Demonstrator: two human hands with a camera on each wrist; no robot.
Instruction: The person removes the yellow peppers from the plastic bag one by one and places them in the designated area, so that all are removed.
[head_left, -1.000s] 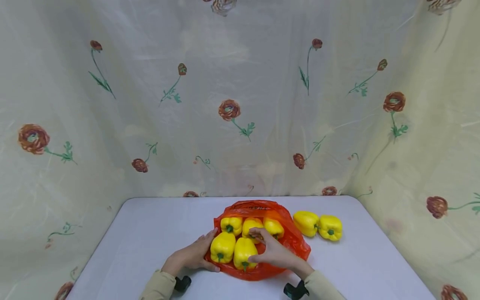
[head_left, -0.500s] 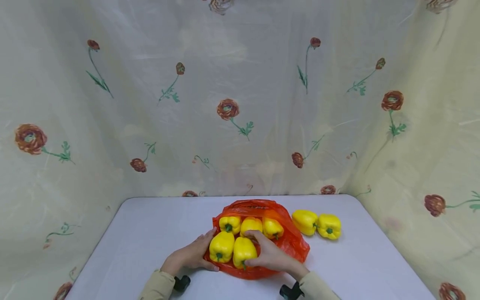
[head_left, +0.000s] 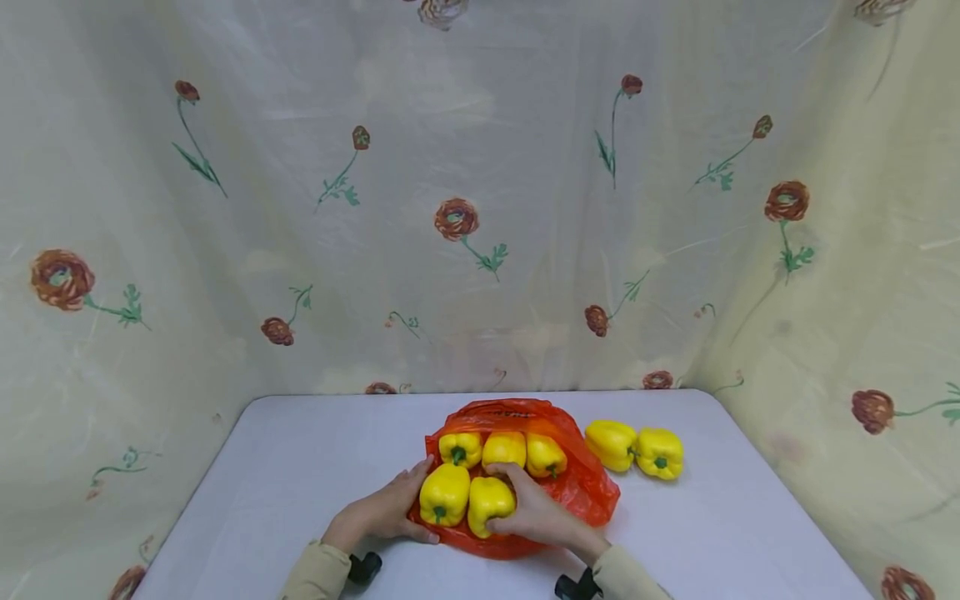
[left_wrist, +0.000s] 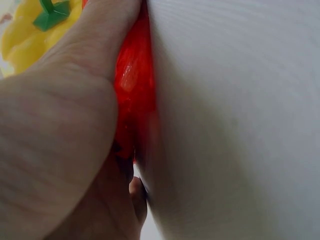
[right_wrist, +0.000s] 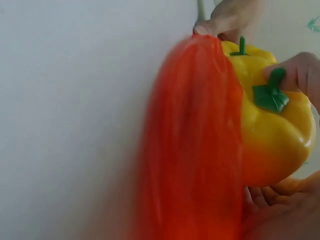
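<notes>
yellow pepper [head_left: 490, 504] in right hand [head_left: 534, 510]

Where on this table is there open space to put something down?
The white table is bare from its left edge to the left hand and red bag, and at front right, between the right sleeve, the loose yellow peppers and the right edge. The middle is crowded: five peppers in the bag, the right hand gripping one.
</notes>
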